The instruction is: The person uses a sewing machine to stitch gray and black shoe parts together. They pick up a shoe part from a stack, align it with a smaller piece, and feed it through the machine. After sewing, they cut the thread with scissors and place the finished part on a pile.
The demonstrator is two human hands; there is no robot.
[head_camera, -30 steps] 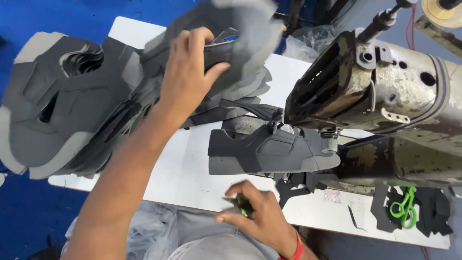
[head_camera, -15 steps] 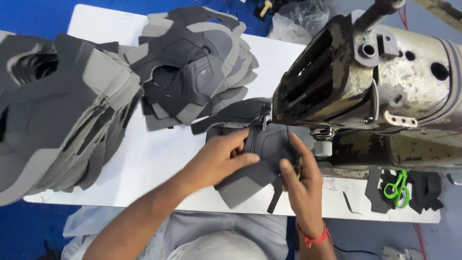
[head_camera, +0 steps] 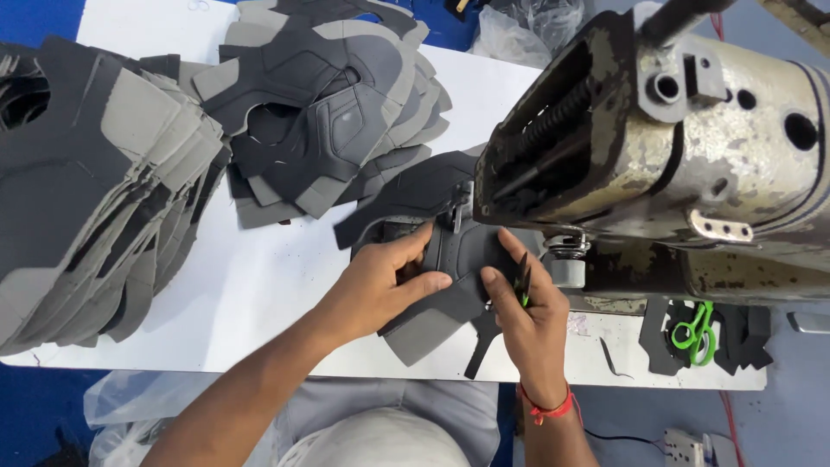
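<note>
My left hand (head_camera: 385, 281) presses down on a dark grey shoe-upper piece (head_camera: 432, 307) lying at the foot of a worn industrial sewing machine (head_camera: 683, 147). My right hand (head_camera: 527, 316) holds the same piece from the right, fingers on its edge, with a small green-handled thread snip (head_camera: 522, 278) tucked in the palm. The piece runs under the machine's needle area (head_camera: 458, 207). A red band circles my right wrist (head_camera: 549, 406).
A fanned stack of grey and black upper pieces (head_camera: 337, 104) lies at the table's back. A taller pile (head_camera: 95, 182) fills the left. Green-handled scissors (head_camera: 692, 333) rest on black cut pieces at the right. The white table (head_camera: 251, 294) ends near my lap.
My left hand came off the back stack and down to the piece at the machine. My right hand rose from the table edge to grip it too. The view moved closer.
</note>
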